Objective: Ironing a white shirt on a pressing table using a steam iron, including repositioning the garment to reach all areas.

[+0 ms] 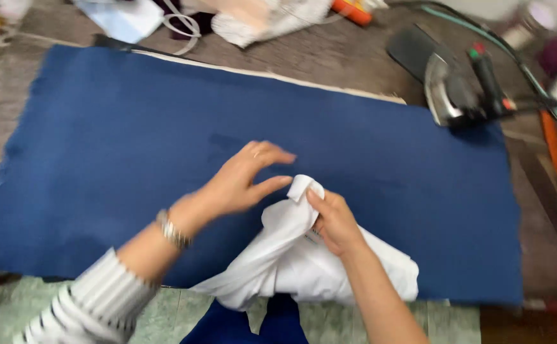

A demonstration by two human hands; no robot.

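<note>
A crumpled white garment (304,261) lies at the near edge of a large blue pad (132,146) spread over the table. My right hand (335,220) is closed on the garment near its top and lifts one small folded end. My left hand (243,181) hovers just left of that raised end, fingers spread, thumb close to the cloth and holding nothing. A metal watch sits on my left wrist, and a striped sleeve covers the forearm.
A clothes iron (460,89) with a dark handle rests on its side at the pad's far right corner, cables trailing behind it. Cloth, plastic and small items clutter the far table edge (253,22). Green floor tiles (11,306) show below the pad.
</note>
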